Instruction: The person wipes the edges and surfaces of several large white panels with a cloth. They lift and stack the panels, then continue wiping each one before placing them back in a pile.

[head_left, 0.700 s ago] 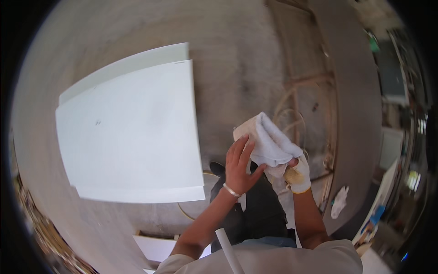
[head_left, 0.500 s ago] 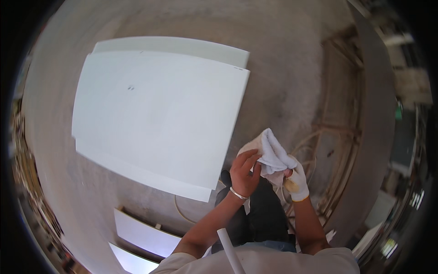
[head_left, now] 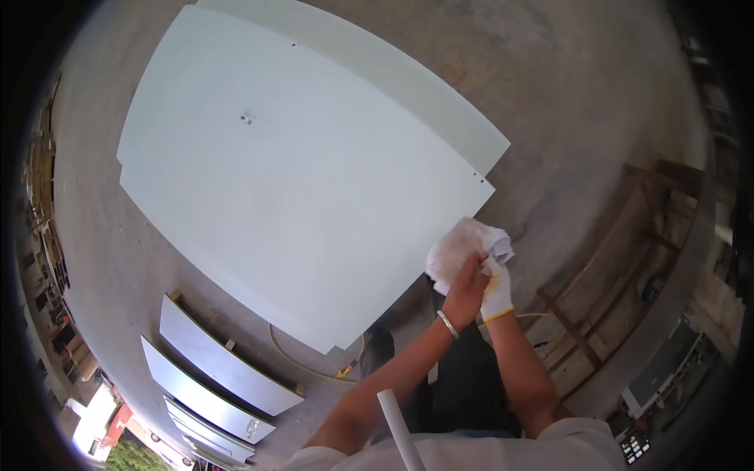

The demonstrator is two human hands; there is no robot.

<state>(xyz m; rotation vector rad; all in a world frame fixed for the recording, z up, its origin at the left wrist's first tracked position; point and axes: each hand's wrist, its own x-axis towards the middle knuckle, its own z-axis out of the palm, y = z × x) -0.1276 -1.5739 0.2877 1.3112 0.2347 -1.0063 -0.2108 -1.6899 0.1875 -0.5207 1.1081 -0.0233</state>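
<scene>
A bunched white cloth with a pinkish-beige side is held up near the closest right corner of a large white panel. My left hand, bare with a bracelet at its wrist, is closed on the cloth's lower edge. Right beside it, my right hand wears a white knit glove with a yellow cuff and also grips the cloth. Part of the gloved fingers is hidden by the left hand and the cloth. A second pale panel sticks out from beneath the large one along its far right side.
Several narrow white panels stand in a row at the lower left. A yellowish hose lies on the concrete floor near my legs. To the right is a brown frame. A white tube crosses in front of my shirt.
The view has turned, so the panels appear larger and rotated. My left hand has come against my right, and the folded cloth is now bunched, closer to the panel's corner.
</scene>
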